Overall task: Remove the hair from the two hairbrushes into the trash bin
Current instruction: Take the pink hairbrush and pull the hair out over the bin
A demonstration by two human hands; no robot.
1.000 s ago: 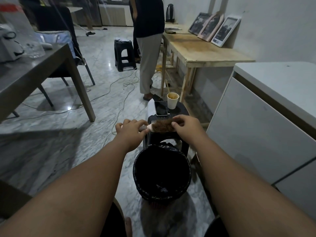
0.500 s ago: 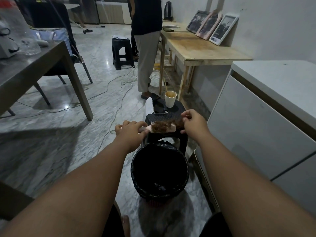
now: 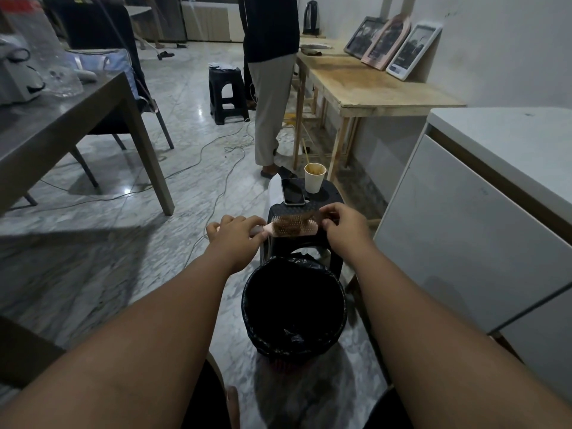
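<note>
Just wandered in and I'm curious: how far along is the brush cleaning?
Early on. The pink hairbrush is still matted with brown hair; the left hand grips its handle while the right hand pinches at the head. The black-lined trash bin below shows no clear hair. A second brush isn't visible.

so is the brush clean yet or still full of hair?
Still full: a brown clump of hair sits tangled across the bristles of the hairbrush.
</note>
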